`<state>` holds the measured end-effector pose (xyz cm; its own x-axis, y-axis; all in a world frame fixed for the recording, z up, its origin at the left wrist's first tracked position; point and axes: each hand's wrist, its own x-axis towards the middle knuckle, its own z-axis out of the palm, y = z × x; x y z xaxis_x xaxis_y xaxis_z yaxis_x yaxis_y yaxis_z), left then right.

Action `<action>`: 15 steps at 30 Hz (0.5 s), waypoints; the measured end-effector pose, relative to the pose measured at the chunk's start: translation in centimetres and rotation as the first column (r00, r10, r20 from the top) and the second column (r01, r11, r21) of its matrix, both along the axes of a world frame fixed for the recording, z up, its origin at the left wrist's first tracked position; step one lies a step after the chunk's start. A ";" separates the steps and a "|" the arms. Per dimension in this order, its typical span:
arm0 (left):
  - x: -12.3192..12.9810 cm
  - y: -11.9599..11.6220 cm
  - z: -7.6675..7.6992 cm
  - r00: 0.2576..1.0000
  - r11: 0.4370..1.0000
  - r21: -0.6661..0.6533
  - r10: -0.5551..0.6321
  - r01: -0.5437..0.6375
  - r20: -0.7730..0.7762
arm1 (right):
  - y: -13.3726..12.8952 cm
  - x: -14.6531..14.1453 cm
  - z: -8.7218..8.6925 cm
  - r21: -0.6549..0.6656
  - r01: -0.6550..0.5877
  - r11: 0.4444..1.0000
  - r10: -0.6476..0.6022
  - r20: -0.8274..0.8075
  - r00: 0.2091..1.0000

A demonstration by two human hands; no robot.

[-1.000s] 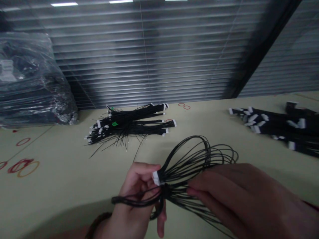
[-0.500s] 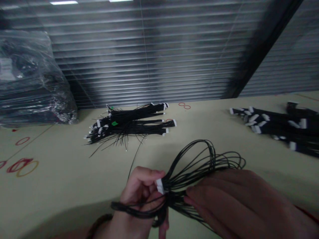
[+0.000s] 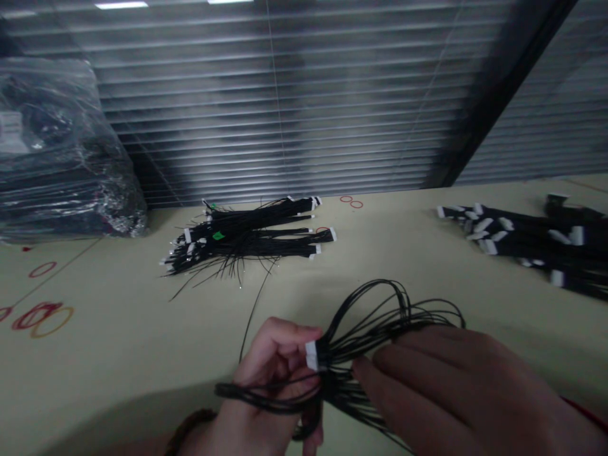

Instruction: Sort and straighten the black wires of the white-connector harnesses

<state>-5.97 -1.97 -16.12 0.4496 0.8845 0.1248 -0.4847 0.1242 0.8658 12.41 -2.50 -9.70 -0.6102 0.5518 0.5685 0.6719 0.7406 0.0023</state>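
- Wire bundle (image 3: 380, 316): thin black wires, right in front of both hands, held above desk (image 3: 95, 354). Long axis runs from white connector (image 3: 311, 355) at L hand across to R, ending in loops fanned up & away.
- L hand (image 3: 270, 380): clamped on connector end, so nearest to connector. Slack wire coil (image 3: 256, 399) lies across it.
- R hand (image 3: 451, 386): nearer the loops, fingers (image 3: 380, 373) closed on wires mid-bundle.
- Hands: close together, both on bundle; can't tell if they touch, wires between them.
- Single loose wire (image 3: 256, 310) runs from near L hand up toward pile; can't tell which bunch it belongs to.
- Further off on desk: black cable pile w/ white ends (image 3: 247, 244) ahead of hands, 2nd cable pile (image 3: 522, 237) to R, plastic bag of black cables (image 3: 61, 152) far L, red rings (image 3: 40, 316) marked on desk L of hands.
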 end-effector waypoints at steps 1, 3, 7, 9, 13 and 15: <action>0.0 0.0 0.1 1.000 1.000 -0.009 0.006 -0.006 -0.013 | 0.0 0.0 0.1 -0.002 0.000 1.000 0.000 -0.002 1.000; -0.1 0.0 0.1 1.000 1.000 -0.027 -0.007 0.006 -0.012 | 0.0 -0.1 0.1 -0.024 0.003 1.000 -0.004 -0.013 1.000; -0.1 0.0 -0.2 1.000 0.997 -0.079 -0.026 0.026 -0.008 | 0.0 -0.5 -0.3 -0.063 -0.018 0.998 0.016 -0.030 0.999; 0.1 0.0 -0.1 0.999 0.995 -0.097 -0.016 0.012 -0.043 | 0.0 -0.6 -1.0 -0.070 -0.032 0.997 0.028 -0.059 0.998; 0.3 0.1 0.4 0.989 0.992 -0.120 0.011 -0.029 -0.148 | -0.1 -0.5 -1.9 -0.190 -0.047 0.981 0.024 -0.122 0.992; 0.3 0.1 0.7 0.980 0.990 -0.127 0.027 -0.053 -0.199 | -0.3 -0.3 -1.9 -0.301 0.009 0.953 -0.040 -0.097 0.994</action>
